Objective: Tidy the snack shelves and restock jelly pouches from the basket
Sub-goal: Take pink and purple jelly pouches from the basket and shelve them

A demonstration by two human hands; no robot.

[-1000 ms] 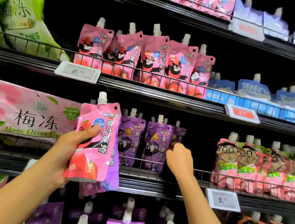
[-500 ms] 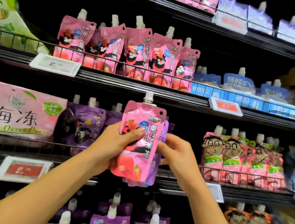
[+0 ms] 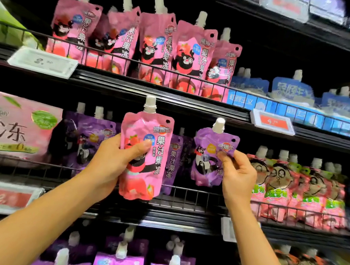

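A store shelf unit fills the view. On the upper shelf a row of pink jelly pouches (image 3: 157, 45) stands upright behind a wire rail (image 3: 134, 62), with blue pouches (image 3: 292, 89) to their right. On the middle shelf, purple jelly pouches (image 3: 90, 140) stand at centre, a large pink plum-jelly bag (image 3: 11, 124) lies to their left, and pink cartoon-face pouches (image 3: 290, 187) stand to the right. More purple pouches sit on the shelf below. Price tags (image 3: 42, 61) clip to the shelf fronts.

Both forearms reach up from the bottom corners. The left hand (image 3: 111, 164) grips a pink strawberry pouch (image 3: 145, 150) upright in front of the middle shelf, thumb across its front, fingers curled behind. The right hand (image 3: 236, 178) pinches the right edge of a single purple pouch (image 3: 208, 158) between thumb and fingers, holding it just beside the pink one, apart from it. Both held pouches hang in front of the middle shelf's wire rail, under the front lip of the upper shelf (image 3: 173, 101). Dark open space shows behind the purple row.
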